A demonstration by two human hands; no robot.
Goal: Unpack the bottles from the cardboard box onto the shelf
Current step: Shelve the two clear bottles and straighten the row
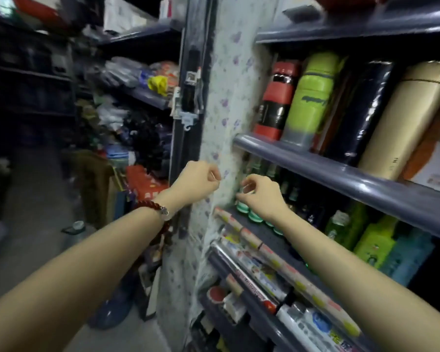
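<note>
Bottles [242,206], about four green caps at the shelf [341,179] left end, my right hand [261,193] pinching one, my left hand [197,180] curled empty, paper rolls [277,260] along the front edge.

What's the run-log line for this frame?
left hand: curled, empty | right hand: over green-capped bottles on middle shelf | box: unseen

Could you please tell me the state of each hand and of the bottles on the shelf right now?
left hand: fingers curled, holding nothing visible.
right hand: curled over the small bottles, grip unclear.
small bottles: upright in a row on the shelf.
flasks: upright, shelf above.
</note>
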